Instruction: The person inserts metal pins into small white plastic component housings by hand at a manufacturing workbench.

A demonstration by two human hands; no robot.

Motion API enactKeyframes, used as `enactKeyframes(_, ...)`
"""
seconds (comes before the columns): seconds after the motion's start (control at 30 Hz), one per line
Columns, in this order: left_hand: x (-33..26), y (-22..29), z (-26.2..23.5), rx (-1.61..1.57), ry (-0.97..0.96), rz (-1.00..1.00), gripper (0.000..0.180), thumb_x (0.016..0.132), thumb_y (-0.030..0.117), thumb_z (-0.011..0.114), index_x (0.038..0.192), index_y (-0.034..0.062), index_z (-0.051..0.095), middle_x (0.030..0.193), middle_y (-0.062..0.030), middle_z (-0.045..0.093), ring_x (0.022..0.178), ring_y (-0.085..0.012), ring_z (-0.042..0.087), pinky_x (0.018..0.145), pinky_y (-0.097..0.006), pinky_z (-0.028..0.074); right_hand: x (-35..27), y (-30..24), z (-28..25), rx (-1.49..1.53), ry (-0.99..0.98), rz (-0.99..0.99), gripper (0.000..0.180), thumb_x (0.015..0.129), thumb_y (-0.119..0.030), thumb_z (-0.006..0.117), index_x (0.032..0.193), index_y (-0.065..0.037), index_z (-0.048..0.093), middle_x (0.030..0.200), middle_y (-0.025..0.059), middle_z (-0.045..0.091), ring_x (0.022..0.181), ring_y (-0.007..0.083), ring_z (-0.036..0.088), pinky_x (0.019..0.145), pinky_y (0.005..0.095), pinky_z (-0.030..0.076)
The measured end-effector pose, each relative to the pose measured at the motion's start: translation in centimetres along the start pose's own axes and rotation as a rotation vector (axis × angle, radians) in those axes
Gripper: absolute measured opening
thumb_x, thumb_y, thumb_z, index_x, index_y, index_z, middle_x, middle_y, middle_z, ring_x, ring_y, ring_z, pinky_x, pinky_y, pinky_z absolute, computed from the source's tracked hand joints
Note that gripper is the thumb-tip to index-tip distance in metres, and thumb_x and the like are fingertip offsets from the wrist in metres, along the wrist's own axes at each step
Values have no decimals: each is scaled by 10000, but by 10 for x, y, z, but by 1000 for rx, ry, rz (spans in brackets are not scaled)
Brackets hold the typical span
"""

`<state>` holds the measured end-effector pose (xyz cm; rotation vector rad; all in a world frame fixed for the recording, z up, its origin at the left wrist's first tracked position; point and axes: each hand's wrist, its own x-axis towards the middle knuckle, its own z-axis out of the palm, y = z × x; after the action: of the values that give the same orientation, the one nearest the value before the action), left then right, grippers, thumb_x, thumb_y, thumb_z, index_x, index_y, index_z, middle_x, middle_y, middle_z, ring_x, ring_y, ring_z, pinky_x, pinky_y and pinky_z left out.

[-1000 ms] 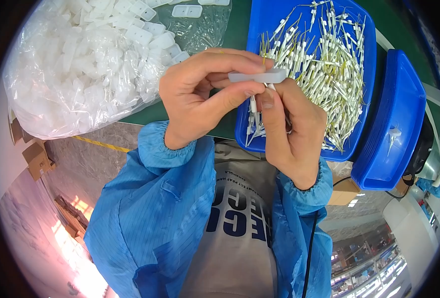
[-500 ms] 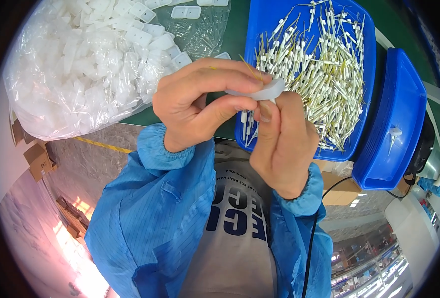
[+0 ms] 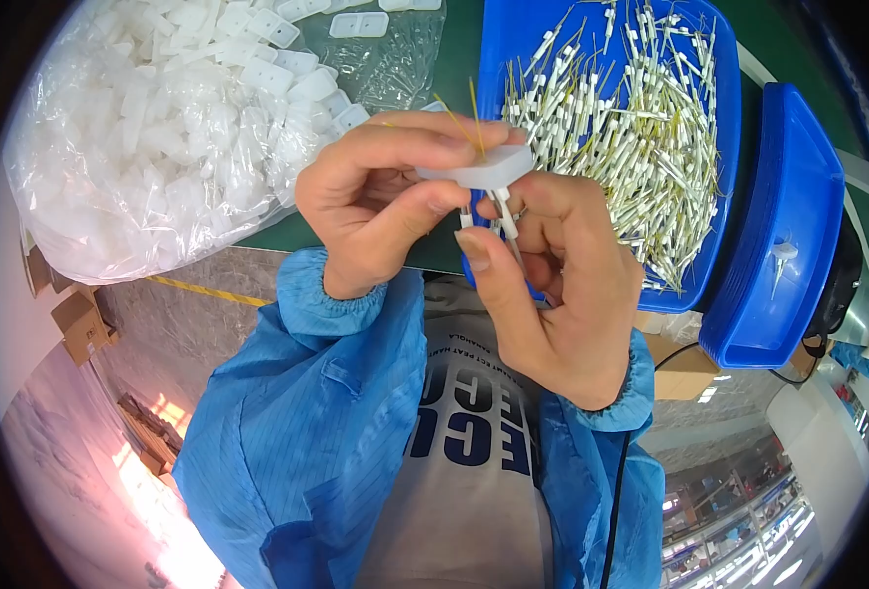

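Between the thumb and fingers of my left hand (image 3: 361,201) is a small translucent white plastic plate (image 3: 483,174), held level above the table's near edge. Two thin yellowish wires stick up over the plate, and slim white-sleeved pieces (image 3: 506,218) hang beneath it. My right hand (image 3: 586,294) is just below and right of the plate, thumb and index finger spread around the hanging pieces. Whether a fingertip touches them cannot be made out. My left fingers partly cover the plate.
A clear bag (image 3: 159,147) heaped with white plastic plates lies at left. Loose plates (image 3: 359,26) rest behind it. A blue bin (image 3: 729,196) of white-sleeved wire pieces stands at right, beside stacked blue trays (image 3: 783,236); the top one holds one small white piece (image 3: 785,252).
My right thumb and index finger have opened away from the plate's underside, and the hand has dropped slightly. The plate is tilted flatter, showing two wires above and the white-sleeved pieces below.
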<state>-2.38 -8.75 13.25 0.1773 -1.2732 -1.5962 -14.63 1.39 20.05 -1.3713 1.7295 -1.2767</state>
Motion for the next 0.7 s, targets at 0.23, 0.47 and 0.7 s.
enactKeyframes(0.23, 6, -5, 2, -11, 33, 43, 189, 896, -32, 644, 1080, -65, 612, 1126, -303, 645, 1059, -403, 663, 875, -434, 583, 1, 6, 0, -14, 17, -21, 250, 878, -33, 706, 1061, 1, 539, 675, 20, 544, 524, 43, 370, 471, 200, 297)
enactKeyframes(0.47, 13, 9, 5, 53, -63, 73, 171, 918, 70, 639, 1021, -41, 720, 1179, -305, 634, 1044, -401, 674, 862, -402, 576, 5, 19, -26, -137, -1, -63, 172, 899, -101, 677, 1047, -30, 623, 790, 119, 663, 616, 219, 660, 524, 318, 495)
enactKeyframes(0.7, 48, 51, -52, 1520, -41, 58, 388, 816, 347, 755, 1049, 38, 726, 1232, -146, 652, 1127, -329, 620, 934, -414, 490, -22, 59, -140, -187, 887, 335, 304, 1030, -328, 508, 1010, -56, 643, 674, -76, 400, 562, 5, 311, 490, 194, 188)
